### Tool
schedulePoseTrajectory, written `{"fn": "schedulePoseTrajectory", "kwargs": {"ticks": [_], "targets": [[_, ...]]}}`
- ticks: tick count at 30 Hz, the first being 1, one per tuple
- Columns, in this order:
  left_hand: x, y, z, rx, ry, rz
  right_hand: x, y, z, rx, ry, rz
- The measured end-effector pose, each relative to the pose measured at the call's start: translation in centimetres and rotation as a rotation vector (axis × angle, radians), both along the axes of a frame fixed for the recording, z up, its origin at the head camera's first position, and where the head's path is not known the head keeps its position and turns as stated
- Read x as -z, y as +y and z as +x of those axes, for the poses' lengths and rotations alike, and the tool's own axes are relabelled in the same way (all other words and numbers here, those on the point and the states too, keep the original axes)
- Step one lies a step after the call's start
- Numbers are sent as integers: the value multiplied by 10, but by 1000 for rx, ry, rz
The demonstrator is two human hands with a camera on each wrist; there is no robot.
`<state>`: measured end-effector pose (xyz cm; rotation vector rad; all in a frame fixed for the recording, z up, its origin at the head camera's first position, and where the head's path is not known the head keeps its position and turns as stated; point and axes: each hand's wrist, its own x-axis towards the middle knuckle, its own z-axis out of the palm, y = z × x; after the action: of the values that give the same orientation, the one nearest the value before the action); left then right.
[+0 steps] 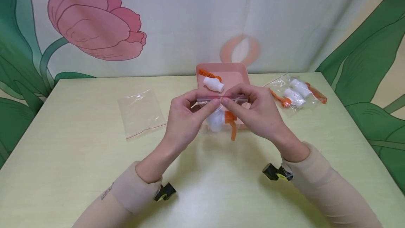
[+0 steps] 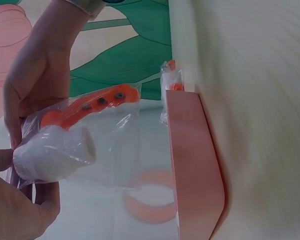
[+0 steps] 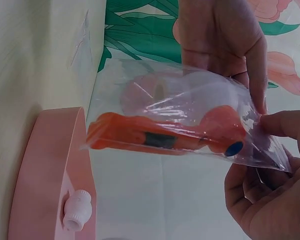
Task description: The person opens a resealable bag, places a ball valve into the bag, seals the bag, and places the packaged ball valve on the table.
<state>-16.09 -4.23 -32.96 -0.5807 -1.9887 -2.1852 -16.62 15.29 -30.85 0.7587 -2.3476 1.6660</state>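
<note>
From the head view, I see a clear bag (image 1: 220, 124) with a bulged white tube (image 1: 215, 121) and an orange bar (image 1: 232, 122) inside, raised in front of a pink tray (image 1: 232, 75). The left hand (image 1: 186, 119) and right hand (image 1: 262, 115) pinch the bag's mouth, thumbs nearly meeting, wrists angled inward. The tray sits near the table's (image 1: 82, 143) far edge, holding a second white tube (image 1: 213, 84) and an orange strip (image 1: 209, 74). Tabletop separates it from a flat bag (image 1: 140, 115) on its left and a filled bag (image 1: 295, 94) toward the far right corner.

In the left wrist view, dark spots mark the orange bar; the clear bag hangs apart from the tray's wall.

In the right wrist view, the bar shows a dark patch.
</note>
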Motion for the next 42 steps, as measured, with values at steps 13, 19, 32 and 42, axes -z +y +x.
{"fn": "schedulePoseTrajectory", "kwargs": {"ticks": [13, 19, 32, 42], "targets": [[-1, -4, 1, -16, 44, -190, 3, -2, 1, 28, -15, 59], [-3, -3, 1, -71, 144, -234, 2, -4, 1, 52, 53, 84], [-3, -13, -4, -120, 317, -382, 5, -3, -1, 84, 215, 190], [-9, -21, -6, -116, 363, -513, 5, 4, -1, 72, 255, 274]]}}
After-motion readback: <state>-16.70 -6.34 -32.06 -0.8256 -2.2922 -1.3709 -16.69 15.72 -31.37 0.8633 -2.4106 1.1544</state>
